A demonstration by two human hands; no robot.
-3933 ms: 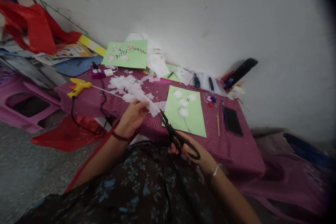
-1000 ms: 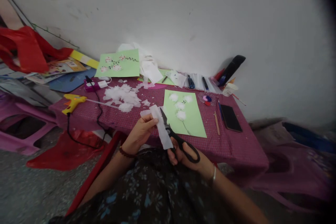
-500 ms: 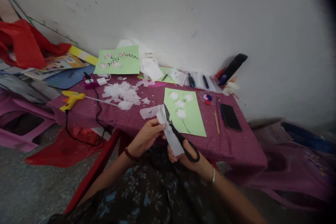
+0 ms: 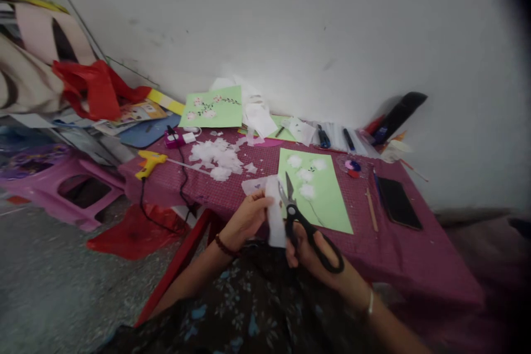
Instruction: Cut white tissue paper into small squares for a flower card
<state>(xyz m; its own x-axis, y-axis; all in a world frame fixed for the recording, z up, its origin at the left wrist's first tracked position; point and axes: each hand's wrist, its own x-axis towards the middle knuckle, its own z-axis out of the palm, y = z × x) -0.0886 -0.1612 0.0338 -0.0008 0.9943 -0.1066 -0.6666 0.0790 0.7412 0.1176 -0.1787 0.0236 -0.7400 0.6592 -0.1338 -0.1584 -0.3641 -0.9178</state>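
Worktop, maroon checked cloth, carries most of it. Nr green sheet: 4 white tufts plus thin stem, looks part done. Rear green sheet looks complete, w/ pinkish blossoms & dk leaves. Heap of white scraps L of nr sheet, so prob. a fair bit is cut. R hand: fingers curled thru handles of blk scissors, blades parted right beside the strip; can't tell if touching. L hand: fingers pinched shut on white paper strip, at worktop's front edge. Strip looks mostly uncut, i.e. left to do. Smallest: print on booklet, far L, unreadable; no brands legible.
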